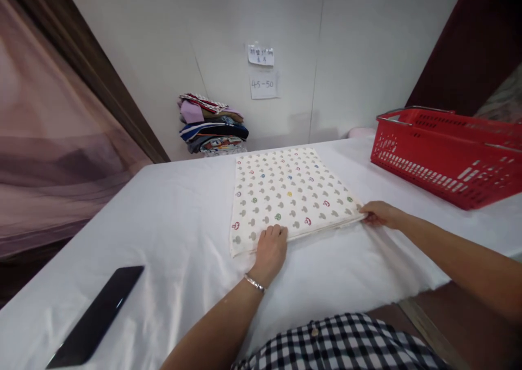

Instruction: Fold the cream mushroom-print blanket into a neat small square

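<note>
A folded cream cloth [285,187] with a mushroom print in grey, red, green, blue and yellow lies flat in front of me. My left hand [271,250], with a silver bracelet at the wrist, has its fingers curled over the cloth's near edge, left of the middle. At the near right corner, my right hand [379,215] pinches the cloth between thumb and fingers. That corner looks slightly raised. The thumb of my left hand is hidden from view.
The cloth rests on a table with a white cover [187,212]. A black phone-like slab [98,315] lies at the near left. A red plastic basket [444,158] stands at the right. Stacked folded garments [214,125] sit by the wall, below paper notes [264,84].
</note>
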### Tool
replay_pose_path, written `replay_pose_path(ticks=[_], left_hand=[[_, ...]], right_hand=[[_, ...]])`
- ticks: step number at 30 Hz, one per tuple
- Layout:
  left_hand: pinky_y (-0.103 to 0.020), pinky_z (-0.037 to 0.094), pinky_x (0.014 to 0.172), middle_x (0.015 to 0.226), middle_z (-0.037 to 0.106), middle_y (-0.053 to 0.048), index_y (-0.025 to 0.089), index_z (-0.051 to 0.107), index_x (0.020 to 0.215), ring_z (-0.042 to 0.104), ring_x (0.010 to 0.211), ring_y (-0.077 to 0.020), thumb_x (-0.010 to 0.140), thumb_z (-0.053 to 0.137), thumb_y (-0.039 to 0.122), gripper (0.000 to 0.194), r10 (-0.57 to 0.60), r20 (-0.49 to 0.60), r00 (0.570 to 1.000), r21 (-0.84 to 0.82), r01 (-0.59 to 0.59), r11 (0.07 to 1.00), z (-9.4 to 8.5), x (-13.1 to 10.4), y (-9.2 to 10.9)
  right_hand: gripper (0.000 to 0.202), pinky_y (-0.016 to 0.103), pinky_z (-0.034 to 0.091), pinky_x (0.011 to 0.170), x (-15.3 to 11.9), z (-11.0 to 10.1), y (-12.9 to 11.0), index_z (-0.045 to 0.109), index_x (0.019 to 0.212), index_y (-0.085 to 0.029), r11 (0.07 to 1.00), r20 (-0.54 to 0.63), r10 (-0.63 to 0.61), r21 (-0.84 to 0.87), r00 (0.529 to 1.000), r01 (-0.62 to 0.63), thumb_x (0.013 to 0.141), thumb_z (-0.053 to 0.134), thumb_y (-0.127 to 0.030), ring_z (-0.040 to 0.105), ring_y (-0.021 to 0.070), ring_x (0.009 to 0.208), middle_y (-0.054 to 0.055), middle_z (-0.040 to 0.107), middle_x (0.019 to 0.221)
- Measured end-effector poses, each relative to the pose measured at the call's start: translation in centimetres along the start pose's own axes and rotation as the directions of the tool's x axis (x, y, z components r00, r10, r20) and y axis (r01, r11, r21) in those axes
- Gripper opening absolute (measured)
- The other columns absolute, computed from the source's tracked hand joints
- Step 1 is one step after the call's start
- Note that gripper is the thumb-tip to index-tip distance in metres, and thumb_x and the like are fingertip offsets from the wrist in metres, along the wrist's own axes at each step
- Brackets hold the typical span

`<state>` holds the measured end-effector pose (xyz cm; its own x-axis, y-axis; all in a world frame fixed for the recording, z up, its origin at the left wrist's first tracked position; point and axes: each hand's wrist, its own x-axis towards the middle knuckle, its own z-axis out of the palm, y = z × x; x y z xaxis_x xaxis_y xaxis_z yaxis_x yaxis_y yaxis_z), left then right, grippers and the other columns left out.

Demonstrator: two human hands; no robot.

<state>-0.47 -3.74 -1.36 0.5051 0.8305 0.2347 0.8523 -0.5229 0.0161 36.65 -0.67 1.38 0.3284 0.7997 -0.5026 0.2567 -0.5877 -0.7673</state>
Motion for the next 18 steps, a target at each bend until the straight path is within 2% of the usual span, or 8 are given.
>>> replay_pose_path(ticks=[4, 7, 10, 15, 18], left_hand=[[-0.035, 0.042, 0.075, 0.092, 0.057, -0.006, 0.017, 0.057, 0.102, 0.051, 0.084, -0.0205, 0.088, 0.040, 0.005, 0.026, 0.042, -0.029, 0.999, 0.009, -0.042, 0.999, 0.0, -0.2, -0.2], [-0.035, 0.043, 0.075, 0.091, 0.058, -0.005, 0.016, 0.056, 0.104, 0.051, 0.084, -0.0206, 0.086, 0.040, 0.004, 0.026, 0.055, -0.054, 0.997, -0.005, -0.056, 0.998, -0.1, -0.3, -0.4], [-0.035, 0.043, 0.073, 0.088, 0.058, -0.005, 0.016, 0.056, 0.098, 0.052, 0.083, -0.0205, 0.084, 0.042, 0.003, 0.023, 0.063, -0.052, 0.997, -0.031, -0.065, 0.997, -0.1, -0.4, -0.7], [-0.034, 0.044, 0.073, 0.087, 0.057, -0.005, 0.017, 0.055, 0.090, 0.051, 0.083, -0.0200, 0.082, 0.041, 0.000, 0.023, 0.113, -0.040, 0.993, -0.041, -0.115, 0.993, 0.1, -0.5, -0.9], [-0.034, 0.044, 0.074, 0.089, 0.057, -0.005, 0.017, 0.054, 0.089, 0.051, 0.085, -0.0199, 0.080, 0.041, -0.002, 0.025, 0.132, -0.027, 0.991, -0.055, -0.133, 0.990, 0.1, -0.7, -0.9]], right_hand=[[0.015, 0.023, 0.054, 0.056, 0.1, -0.5, 0.3, 0.052, 0.071, -0.020, 0.996, 0.054, 0.005, 0.089, 0.999, -0.010, 0.070, 0.067, -0.022, 0.056, 0.0109, 0.052, -0.001, 0.059, 0.059], [0.017, 0.022, 0.052, 0.051, 0.1, -0.9, 0.5, 0.051, 0.070, -0.020, 0.997, 0.075, 0.038, 0.060, 0.996, -0.043, 0.068, 0.067, -0.022, 0.055, 0.0110, 0.049, -0.001, 0.058, 0.056], [0.018, 0.022, 0.052, 0.051, 0.1, -1.0, 0.8, 0.051, 0.072, -0.020, 0.998, 0.086, 0.019, 0.053, 0.996, -0.023, 0.066, 0.068, -0.024, 0.056, 0.0111, 0.051, 0.000, 0.059, 0.058], [0.022, 0.022, 0.045, 0.041, 0.4, -0.6, 1.2, 0.049, 0.072, -0.019, 0.993, 0.083, 0.075, -0.092, 0.994, -0.068, 0.064, 0.068, -0.027, 0.052, 0.0107, 0.044, -0.001, 0.055, 0.054], [0.021, 0.022, 0.043, 0.039, 1.0, -0.5, 1.5, 0.050, 0.077, -0.018, 0.982, 0.088, 0.054, -0.185, 0.995, -0.037, 0.067, 0.065, -0.029, 0.051, 0.0115, 0.043, 0.000, 0.054, 0.053]])
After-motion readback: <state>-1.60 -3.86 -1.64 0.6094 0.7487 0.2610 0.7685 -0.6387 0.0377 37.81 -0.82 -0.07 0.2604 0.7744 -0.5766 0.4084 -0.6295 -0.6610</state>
